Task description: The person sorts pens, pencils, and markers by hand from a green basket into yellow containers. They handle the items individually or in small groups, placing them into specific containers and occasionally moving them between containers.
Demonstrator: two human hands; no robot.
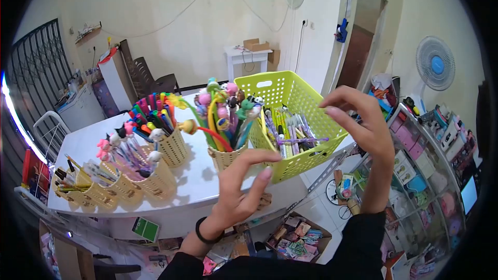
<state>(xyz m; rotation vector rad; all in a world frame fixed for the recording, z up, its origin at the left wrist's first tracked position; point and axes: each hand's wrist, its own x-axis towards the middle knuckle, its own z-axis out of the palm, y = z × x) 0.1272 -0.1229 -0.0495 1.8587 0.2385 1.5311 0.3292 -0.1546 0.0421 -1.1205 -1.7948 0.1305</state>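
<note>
My left hand (243, 189) is raised in front of the table, fingers apart and nothing between them, a dark band round its wrist. Over the right side of a green plastic basket (303, 165) hovers my right hand (363, 122), thumb and fingers spread and holding nothing. Inside the basket lie many pens (290, 129), several of them purple. Just behind my left hand stands a cream holder (222, 158) packed with animal-topped pens (228, 111). Further left, another holder (174, 148) carries colourful markers (150, 114), and a holder (155, 180) nearby has pens with pink and white animal heads.
A row of smaller holders (104, 193) with pens lines the left of the white table (194, 179). Below the front edge sits a cardboard box (301, 238) of small packets. Shelves (415, 171) with goods and a fan (436, 62) are at right.
</note>
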